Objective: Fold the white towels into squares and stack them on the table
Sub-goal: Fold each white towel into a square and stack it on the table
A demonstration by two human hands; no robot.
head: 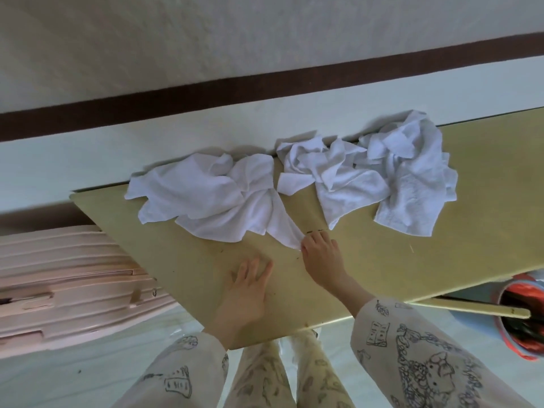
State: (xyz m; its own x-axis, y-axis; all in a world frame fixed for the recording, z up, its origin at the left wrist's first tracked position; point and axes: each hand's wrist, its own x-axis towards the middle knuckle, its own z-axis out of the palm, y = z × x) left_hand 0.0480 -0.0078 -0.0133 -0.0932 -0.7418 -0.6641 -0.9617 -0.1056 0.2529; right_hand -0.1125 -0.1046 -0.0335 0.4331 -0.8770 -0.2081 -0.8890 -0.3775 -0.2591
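Three crumpled white towels lie along the far side of the tan table [382, 269]: a left towel [212, 195], a middle towel [332, 178] and a right towel [412, 178]. My right hand [321, 254] pinches the near corner of the left towel, which trails toward me. My left hand [247, 293] rests flat on the bare tabletop with its fingers spread, just left of the right hand and holding nothing.
A pale pink ribbed case [67, 287] stands to the left of the table. At the right, below the table's edge, is a round bin [521, 319] with red contents. A wall with a dark stripe [265, 81] runs behind the table.
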